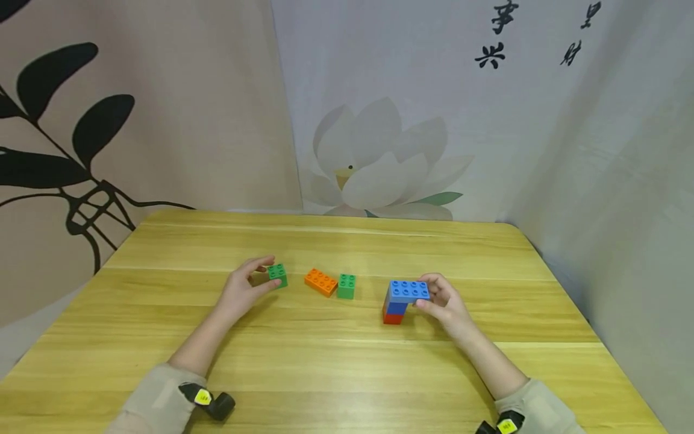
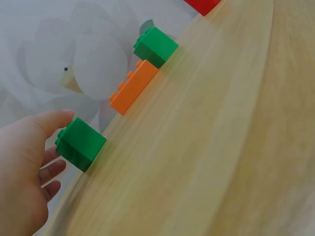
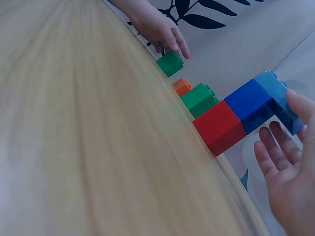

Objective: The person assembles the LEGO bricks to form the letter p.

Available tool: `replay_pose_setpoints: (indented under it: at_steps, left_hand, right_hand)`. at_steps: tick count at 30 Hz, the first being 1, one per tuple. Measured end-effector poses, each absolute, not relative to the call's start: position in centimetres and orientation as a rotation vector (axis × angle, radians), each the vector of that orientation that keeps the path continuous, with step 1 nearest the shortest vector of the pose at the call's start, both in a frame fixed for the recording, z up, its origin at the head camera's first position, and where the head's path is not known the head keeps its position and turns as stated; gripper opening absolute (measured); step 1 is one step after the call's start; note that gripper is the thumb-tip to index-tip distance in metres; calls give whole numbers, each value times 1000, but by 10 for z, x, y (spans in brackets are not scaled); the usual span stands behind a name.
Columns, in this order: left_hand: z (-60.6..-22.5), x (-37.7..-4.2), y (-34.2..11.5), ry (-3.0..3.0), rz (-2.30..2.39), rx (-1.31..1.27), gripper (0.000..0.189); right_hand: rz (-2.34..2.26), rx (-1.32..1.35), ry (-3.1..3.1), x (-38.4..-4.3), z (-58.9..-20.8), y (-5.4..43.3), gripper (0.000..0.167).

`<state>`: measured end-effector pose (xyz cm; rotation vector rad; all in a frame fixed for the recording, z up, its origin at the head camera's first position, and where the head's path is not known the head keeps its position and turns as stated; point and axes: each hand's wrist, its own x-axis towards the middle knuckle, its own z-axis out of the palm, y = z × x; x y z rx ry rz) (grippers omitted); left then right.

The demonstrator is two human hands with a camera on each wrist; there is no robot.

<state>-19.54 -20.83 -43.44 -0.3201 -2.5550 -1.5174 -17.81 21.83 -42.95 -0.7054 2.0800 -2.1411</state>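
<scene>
On the left of the table, my left hand (image 1: 242,288) holds a green toy building block (image 1: 277,275) between thumb and index finger; the block sits on the wood, studs up. My right hand (image 1: 449,305) pinches the overhanging right end of a light blue eight-stud brick (image 1: 409,292). That brick tops a small tower, above a dark blue block (image 3: 249,106) and a red block (image 3: 220,128) at the base. In the right wrist view the thumb lies on the light blue brick, with the lower fingers loosely bent beneath it.
Between the hands lie an orange brick (image 1: 320,282) and a second green block (image 1: 346,287), close side by side. The wooden table (image 1: 325,374) ends at the back against a printed curtain (image 1: 390,72). Another curtain hangs along the right side.
</scene>
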Motion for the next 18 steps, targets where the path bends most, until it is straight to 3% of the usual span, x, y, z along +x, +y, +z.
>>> replay_pose_setpoints:
  at_steps: [18]
  left_hand:
    - [-440,-201,-204,-2600,-1516,-237,53]
  right_hand:
    - [-2212,-688,2085,-179,-428,217,25]
